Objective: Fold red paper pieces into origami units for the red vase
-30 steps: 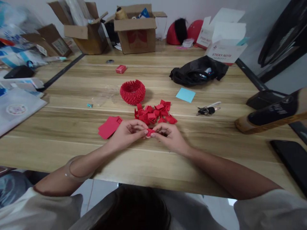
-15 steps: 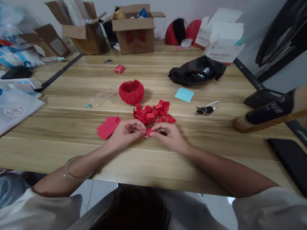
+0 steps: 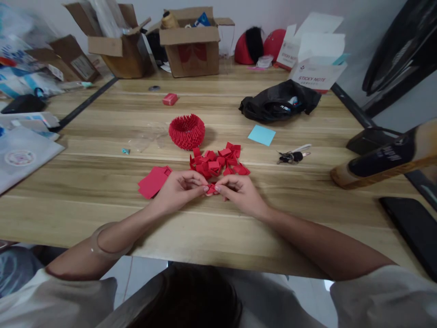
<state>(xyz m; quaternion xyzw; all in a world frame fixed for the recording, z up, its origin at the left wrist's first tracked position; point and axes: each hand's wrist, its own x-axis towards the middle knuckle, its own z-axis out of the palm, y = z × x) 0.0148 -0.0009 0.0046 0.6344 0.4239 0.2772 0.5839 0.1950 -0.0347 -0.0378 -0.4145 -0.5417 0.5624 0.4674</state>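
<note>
At the near part of the bench [image 3: 102, 200] the person's two hands meet over the wood. The left hand [image 3: 179, 189] and the right hand [image 3: 239, 191] are both closed in a pinch on one small red paper piece [image 3: 211, 188], which sits between their fingertips, very low over the bench; whether it touches the wood cannot be told. For a good fold it seems wise to hold the piece steady, to bring the edges exactly together before pressing, and then to run a nail along the crease to make it sharp. The grip is better light, because such thin paper probably wrinkles easily. Just left of the left hand lies a stack of flat red sheets [image 3: 152, 181], and just beyond the hands is a pile of folded red pieces [image 3: 218, 163]; the wrists should not brush it. Farther away stands a red ring [image 3: 186, 131] built of such pieces, with a blue note [image 3: 261, 135] and keys [image 3: 292, 156] to its right, and a black bag [image 3: 278, 102] at the far side.
</note>
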